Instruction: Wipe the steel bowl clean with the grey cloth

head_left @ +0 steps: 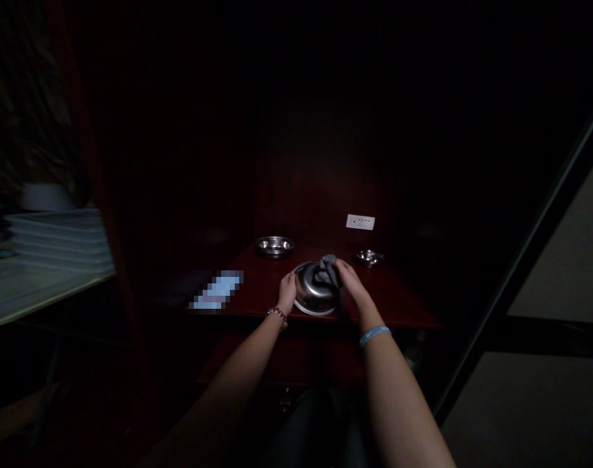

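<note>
A shiny metal bowl is held bottom up above the front of a dark red shelf. Gripping its left rim is my left hand, with a beaded bracelet at the wrist. My right hand is closed on a grey cloth, which is pressed against the bowl's upper right side. The fingertips under the cloth and behind the rim are partly hidden. Behind the bowl, to the left, stands a wider metal bowl. A smaller metal dish sits at the back right.
A blurred-out pale rectangle lies at the shelf's left. On the back wall is a white socket plate. Stacked pale trays rest on a table at far left. Dark side panels flank the shelf.
</note>
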A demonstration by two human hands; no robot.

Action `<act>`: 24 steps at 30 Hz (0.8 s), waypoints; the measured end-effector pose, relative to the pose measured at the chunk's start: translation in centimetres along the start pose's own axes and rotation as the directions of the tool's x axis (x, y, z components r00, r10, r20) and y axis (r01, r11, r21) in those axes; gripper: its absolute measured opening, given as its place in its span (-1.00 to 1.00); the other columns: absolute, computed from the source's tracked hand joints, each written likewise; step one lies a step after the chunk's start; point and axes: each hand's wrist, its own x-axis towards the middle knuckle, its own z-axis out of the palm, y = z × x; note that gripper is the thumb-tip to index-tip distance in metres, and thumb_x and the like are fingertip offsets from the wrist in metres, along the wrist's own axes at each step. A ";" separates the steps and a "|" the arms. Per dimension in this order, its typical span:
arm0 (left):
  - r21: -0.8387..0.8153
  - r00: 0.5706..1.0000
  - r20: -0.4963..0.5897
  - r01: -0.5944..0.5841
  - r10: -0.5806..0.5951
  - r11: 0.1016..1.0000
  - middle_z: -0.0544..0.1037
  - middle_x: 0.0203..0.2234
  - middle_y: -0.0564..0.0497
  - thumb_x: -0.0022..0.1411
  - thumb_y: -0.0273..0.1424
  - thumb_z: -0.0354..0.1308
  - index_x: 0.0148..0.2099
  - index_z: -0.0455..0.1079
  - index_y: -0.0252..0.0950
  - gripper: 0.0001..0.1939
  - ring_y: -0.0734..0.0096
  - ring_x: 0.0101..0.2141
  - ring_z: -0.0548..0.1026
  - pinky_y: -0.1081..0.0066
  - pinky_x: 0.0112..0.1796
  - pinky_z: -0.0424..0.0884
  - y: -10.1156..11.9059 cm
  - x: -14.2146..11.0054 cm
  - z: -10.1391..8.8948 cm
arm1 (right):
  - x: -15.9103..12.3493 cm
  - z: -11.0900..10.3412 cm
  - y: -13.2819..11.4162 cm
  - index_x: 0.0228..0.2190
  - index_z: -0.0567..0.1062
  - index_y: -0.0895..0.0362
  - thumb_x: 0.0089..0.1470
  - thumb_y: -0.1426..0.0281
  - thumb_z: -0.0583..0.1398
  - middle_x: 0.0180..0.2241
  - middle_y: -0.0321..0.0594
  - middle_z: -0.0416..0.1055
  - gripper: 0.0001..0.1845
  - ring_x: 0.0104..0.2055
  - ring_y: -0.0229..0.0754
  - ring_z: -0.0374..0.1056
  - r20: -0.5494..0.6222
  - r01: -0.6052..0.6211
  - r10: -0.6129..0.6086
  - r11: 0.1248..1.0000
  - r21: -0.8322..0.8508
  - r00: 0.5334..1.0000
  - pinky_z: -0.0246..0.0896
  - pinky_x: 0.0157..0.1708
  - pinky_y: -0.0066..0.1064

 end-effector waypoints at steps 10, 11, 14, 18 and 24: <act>0.005 1.000 0.005 -0.001 0.001 1.000 0.56 -0.48 -0.01 0.31 -0.24 0.06 -0.37 0.46 -0.25 -0.72 0.29 -0.39 0.52 0.30 -0.23 0.48 -0.4 0.2 -0.1 | -0.4 -1.2 2.3 0.23 0.34 0.11 0.33 0.17 0.09 0.17 -0.02 0.48 -0.47 0.20 -0.07 0.42 -0.056 -0.101 0.087 0.935 -0.339 0.995 0.27 0.17 -0.29; 0.009 1.000 0.003 -0.006 0.006 1.000 0.56 -0.47 -0.01 0.31 -0.24 0.06 -0.37 0.46 -0.25 -0.72 0.29 -0.39 0.52 0.30 -0.23 0.48 -0.4 0.2 -0.1 | -0.6 -1.3 2.1 0.24 0.31 0.11 0.33 0.17 0.08 0.19 -0.01 0.46 -0.46 0.22 -0.05 0.40 -0.059 -0.084 0.066 0.916 -0.392 0.996 0.26 0.19 -0.28; 0.023 1.000 -0.004 -0.022 0.022 0.999 0.56 -0.47 -0.03 0.31 -0.23 0.07 -0.39 0.45 -0.25 -0.71 0.28 -0.39 0.52 0.28 -0.23 0.48 -0.4 0.2 -0.1 | -1.2 -1.2 1.1 0.24 0.30 0.16 0.32 0.22 0.09 0.24 0.08 0.37 -0.46 0.30 0.06 0.28 -0.106 -0.029 -0.035 0.835 -0.549 0.994 0.21 0.24 -0.20; 0.037 1.000 -0.007 -0.027 0.027 0.999 0.57 -0.48 -0.03 0.31 -0.23 0.07 -0.40 0.45 -0.25 -0.71 0.26 -0.39 0.52 0.25 -0.20 0.50 -0.2 0.1 -0.2 | -1.8 -0.8 -0.2 0.18 0.33 0.17 0.30 0.29 0.07 0.23 0.11 0.33 -0.53 0.29 0.13 0.22 -0.104 0.026 -0.132 0.731 -0.682 0.986 0.22 0.23 -0.14; 0.029 1.000 -0.008 -0.012 0.012 1.000 0.58 -0.46 -0.05 0.32 -0.26 0.06 -0.39 0.47 -0.27 -0.70 0.26 -0.37 0.54 0.25 -0.18 0.50 0.2 -0.1 -0.1 | -2.2 -0.3 -0.7 0.19 0.28 0.18 0.33 0.32 0.01 0.23 0.11 0.32 -0.54 0.27 0.10 0.25 -0.060 0.062 -0.144 0.715 -0.696 0.988 0.30 0.15 -0.18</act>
